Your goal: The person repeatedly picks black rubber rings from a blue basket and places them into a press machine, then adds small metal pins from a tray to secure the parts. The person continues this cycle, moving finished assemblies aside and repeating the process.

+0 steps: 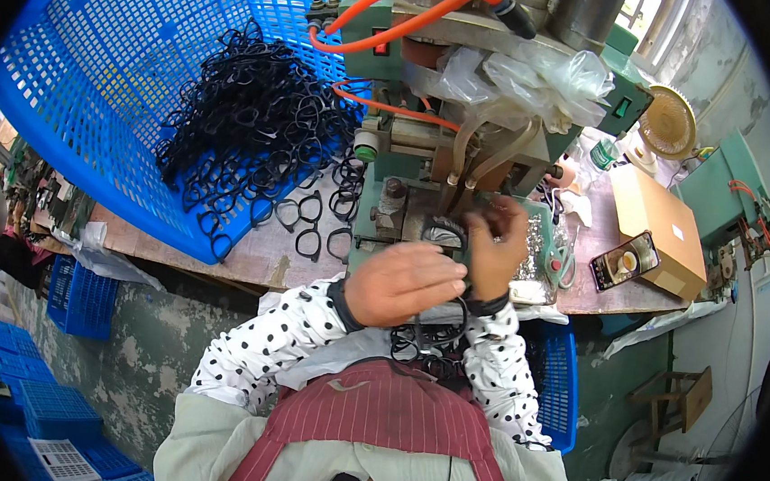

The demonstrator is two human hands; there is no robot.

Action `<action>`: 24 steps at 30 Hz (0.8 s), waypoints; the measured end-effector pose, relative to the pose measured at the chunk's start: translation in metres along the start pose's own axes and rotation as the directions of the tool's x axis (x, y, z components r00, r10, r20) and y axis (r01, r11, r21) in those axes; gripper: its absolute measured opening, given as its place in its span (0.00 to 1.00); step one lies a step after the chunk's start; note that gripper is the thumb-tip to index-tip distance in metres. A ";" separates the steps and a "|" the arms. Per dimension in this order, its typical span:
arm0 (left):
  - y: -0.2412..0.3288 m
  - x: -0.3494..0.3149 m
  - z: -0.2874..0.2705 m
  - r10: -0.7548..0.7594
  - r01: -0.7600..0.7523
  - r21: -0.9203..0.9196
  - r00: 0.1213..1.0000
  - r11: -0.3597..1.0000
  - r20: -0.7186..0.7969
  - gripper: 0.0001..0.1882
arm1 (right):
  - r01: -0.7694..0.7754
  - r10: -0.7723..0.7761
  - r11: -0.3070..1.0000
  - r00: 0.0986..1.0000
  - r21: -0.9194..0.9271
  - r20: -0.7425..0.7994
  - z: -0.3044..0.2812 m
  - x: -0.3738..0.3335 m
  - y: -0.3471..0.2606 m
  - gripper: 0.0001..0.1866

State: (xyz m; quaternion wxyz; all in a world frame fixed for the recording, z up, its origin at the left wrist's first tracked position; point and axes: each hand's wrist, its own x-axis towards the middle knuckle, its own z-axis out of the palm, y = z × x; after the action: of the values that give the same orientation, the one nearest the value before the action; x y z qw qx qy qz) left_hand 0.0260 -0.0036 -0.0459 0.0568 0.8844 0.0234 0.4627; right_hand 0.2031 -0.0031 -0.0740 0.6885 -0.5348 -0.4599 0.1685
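Observation:
A dark eyeglass frame (462, 323) is held at the work point of a green bench press (387, 209). One of its rims is up by the press tooling, and the other hangs below my fingers. Across its middle lies my left hand (407, 283), fingers together, gripping it with the thumb hidden. My right hand (498, 245) is up beside the tooling, its fingers bent in a pinch. What those fingertips hold, if anything, is too small and blurred to make out. More dark frames (430, 357) rest just below my hands, above my apron.
A tilted blue basket (75, 153) spills a heap of black eyeglass frames (250, 112) onto the bench at left. Right of the press are a tray of small metal parts (537, 261), a phone (626, 261) and a cardboard box (662, 231). Orange hoses (402, 29) loop above.

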 end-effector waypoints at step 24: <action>-0.013 -0.052 0.001 -0.172 0.200 0.259 0.977 0.945 -0.128 0.20 | 0.156 -0.266 0.512 0.964 -0.845 0.018 -0.090 0.017 0.101 0.05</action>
State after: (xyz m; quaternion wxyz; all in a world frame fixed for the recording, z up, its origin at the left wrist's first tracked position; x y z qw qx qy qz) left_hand -0.0029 0.0045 -0.0901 -0.0223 0.8525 0.1725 0.4929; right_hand 0.3115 -0.0057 -0.1571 0.3880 -0.7473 -0.5055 -0.1882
